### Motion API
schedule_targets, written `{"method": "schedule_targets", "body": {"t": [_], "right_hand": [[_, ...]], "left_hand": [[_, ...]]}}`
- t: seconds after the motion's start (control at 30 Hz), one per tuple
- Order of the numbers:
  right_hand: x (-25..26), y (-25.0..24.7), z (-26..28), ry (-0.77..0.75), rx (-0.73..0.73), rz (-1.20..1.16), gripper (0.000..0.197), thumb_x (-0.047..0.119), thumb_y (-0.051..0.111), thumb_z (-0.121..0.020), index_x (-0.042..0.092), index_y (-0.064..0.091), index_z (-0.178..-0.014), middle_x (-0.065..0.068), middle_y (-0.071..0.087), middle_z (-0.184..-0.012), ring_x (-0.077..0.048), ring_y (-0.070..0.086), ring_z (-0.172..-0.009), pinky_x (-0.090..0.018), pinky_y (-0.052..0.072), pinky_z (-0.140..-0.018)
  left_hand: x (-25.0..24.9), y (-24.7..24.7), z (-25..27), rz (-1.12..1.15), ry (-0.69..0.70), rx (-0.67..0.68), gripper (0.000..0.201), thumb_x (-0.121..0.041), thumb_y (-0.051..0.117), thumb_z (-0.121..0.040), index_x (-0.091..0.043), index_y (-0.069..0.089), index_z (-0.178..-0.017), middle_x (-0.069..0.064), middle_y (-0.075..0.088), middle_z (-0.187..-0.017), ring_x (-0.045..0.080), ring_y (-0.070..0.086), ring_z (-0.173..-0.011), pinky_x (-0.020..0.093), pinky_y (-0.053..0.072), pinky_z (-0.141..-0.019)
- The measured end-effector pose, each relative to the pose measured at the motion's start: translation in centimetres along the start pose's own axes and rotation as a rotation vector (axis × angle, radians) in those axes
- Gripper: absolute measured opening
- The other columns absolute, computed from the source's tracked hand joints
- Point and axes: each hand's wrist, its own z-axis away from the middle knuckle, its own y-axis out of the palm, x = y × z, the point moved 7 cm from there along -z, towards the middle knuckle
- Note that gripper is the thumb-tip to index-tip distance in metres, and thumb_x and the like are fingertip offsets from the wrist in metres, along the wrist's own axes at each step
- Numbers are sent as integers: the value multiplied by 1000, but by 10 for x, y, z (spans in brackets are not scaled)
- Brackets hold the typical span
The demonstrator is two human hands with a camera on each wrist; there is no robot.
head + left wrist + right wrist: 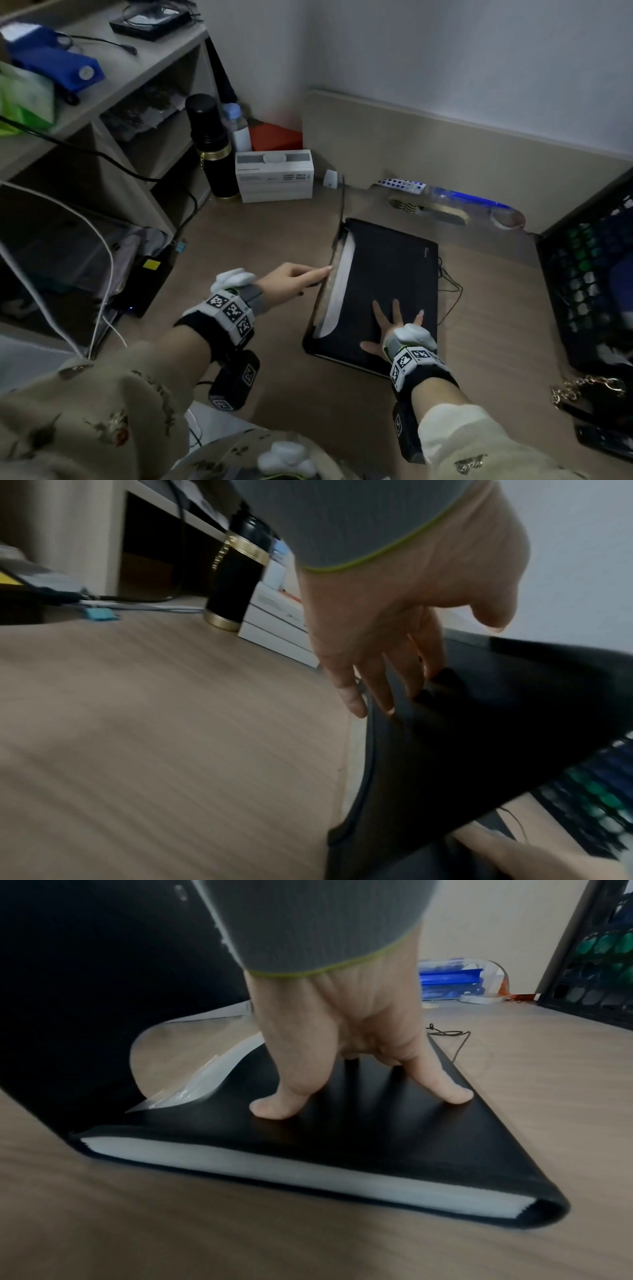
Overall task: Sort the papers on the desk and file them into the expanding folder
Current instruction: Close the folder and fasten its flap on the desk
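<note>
A black expanding folder (394, 274) lies flat in the middle of the wooden desk. Its cover flap (85, 988) stands raised along the left edge. My left hand (313, 275) rests straight fingers (380, 685) against that flap's upper edge, with the thumb held apart. My right hand (394, 325) presses flat with spread fingers on the folder's black inner face (377, 1137). A clear-white plastic sheet (339, 284) curls in the gap between flap and body (192, 1069). The white pocket edges (205, 1158) show at the near end. I see no loose papers on the desk.
A black and gold flask (212, 147) and a white box (274, 174) stand behind the folder on the left. A black crate (592, 274) stands at the right, with a gold chain (589, 387) below it. A thin cord (452, 291) trails from the folder. Shelves with cables fill the left.
</note>
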Motion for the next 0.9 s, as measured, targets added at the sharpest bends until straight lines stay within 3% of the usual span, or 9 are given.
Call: {"method": "schedule_targets", "body": {"t": [0.1,0.3,0.37,0.43,0.5,0.57,0.63,0.73,0.9], "right_hand": [[-1,-7,3,-46,-7,13,95,75,44,-77,39,-8,-148,-11,-14,-158,-38,-7,-145,-65,-14,-108],[8,-3,1,-90,10,-115,87,72,9,-71,36,4,-150,11,8,-159,-25,-5,-148,-74,-13,-103],[5,-20,14,-65,-41,-159,76,61,2,-81,30,8,-151,12,10,-158,-23,-3,-148,-68,-11,-106],[5,-40,31,-12,-51,-408,55,34,20,-102,13,6,-151,-3,6,-159,-24,1,-147,-52,-8,-116],[0,-61,39,96,-146,-731,52,19,28,-104,-2,8,-148,-19,17,-155,-26,18,-143,-34,10,-114],[-21,-47,30,328,-192,-995,51,20,34,-103,3,19,-149,-21,43,-136,-27,40,-126,-28,34,-91],[-29,-37,32,496,-200,-1110,53,25,42,-99,16,28,-149,-16,52,-131,-30,49,-118,-33,38,-90],[-33,-45,32,375,-303,-796,49,6,39,-93,18,39,-141,-11,46,-140,-33,51,-120,-37,42,-94],[-71,-59,32,462,-539,-876,44,8,40,-89,22,48,-130,-6,57,-126,-30,56,-108,-32,47,-83]], "left_hand": [[4,22,-11,-136,-67,68,86,-89,47,-66,-31,62,-128,-14,53,-136,7,46,-127,34,32,-113],[7,65,-30,-316,19,267,44,-43,44,-100,-34,43,-143,-13,21,-158,5,1,-147,31,0,-117],[9,76,-43,-390,31,275,47,-42,42,-101,-34,35,-146,-9,15,-160,9,-7,-148,32,-3,-117],[11,82,-53,-425,59,259,49,-39,44,-101,-32,34,-148,-6,13,-161,11,-13,-147,34,-6,-117],[7,88,-64,-432,137,216,48,-31,48,-101,-26,37,-147,-1,15,-160,11,-15,-146,35,-7,-117],[3,93,-75,-377,180,191,47,-23,49,-100,-22,39,-146,3,18,-160,8,-13,-145,38,-7,-119],[3,95,-82,-373,176,178,46,-22,48,-101,-23,39,-146,1,19,-160,6,-10,-145,40,-7,-120],[3,107,-94,-492,149,207,47,-26,43,-103,-25,33,-148,-1,15,-161,12,-8,-148,35,-6,-117],[17,119,-111,-602,46,311,53,-33,39,-103,-28,21,-152,-5,6,-162,10,-14,-147,36,-6,-120]]}}
